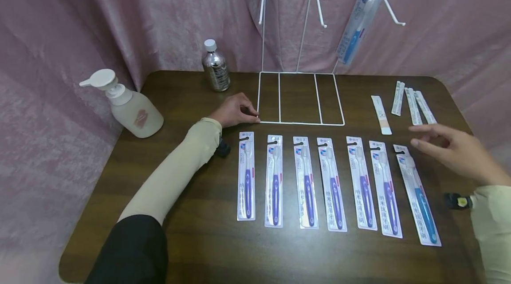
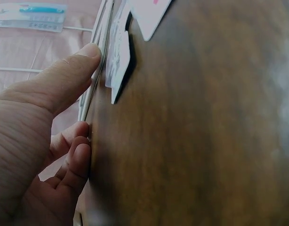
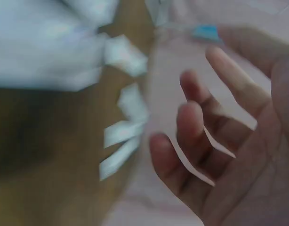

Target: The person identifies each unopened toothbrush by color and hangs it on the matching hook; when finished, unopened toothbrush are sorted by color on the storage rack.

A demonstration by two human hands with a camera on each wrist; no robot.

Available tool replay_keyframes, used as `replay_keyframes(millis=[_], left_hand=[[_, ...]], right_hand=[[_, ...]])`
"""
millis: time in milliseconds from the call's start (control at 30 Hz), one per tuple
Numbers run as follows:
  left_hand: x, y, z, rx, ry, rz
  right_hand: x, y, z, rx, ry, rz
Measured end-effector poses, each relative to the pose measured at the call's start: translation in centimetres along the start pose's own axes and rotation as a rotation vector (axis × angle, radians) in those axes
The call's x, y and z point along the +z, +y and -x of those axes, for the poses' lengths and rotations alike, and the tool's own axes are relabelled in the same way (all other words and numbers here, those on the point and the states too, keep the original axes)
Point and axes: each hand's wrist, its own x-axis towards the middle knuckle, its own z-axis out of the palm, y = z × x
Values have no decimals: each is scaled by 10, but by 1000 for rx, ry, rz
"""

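At its front left corner, a white wire display rack is held by my left hand. In the left wrist view the thumb lies against the wire and the other fingers bend in beside it. My right hand hovers holding nothing over the table's right side, its fingers loosely bent and apart in the right wrist view. Close to it lies a packaged toothbrush with a blue handle. Several packaged purple toothbrushes continue that row leftward. Another blue packaged toothbrush hangs on the rack's right hook.
Small narrow white packets lie at the back right, and one narrow strip with a beige part lies nearer the rack. A white pump bottle and a silvery bottle with white cap stand left. Pink curtain hangs behind.
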Motion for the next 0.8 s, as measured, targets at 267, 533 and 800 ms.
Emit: replay_keyframes(millis=[267, 533, 800], left_hand=[[0, 2, 2, -10, 0, 36], [-2, 3, 2, -28, -5, 46], [-1, 2, 3, -23, 2, 39]], right_hand=[[36, 50, 37, 41, -150, -34], [45, 53, 33, 31, -116, -24], [38, 44, 23, 28, -38, -95]])
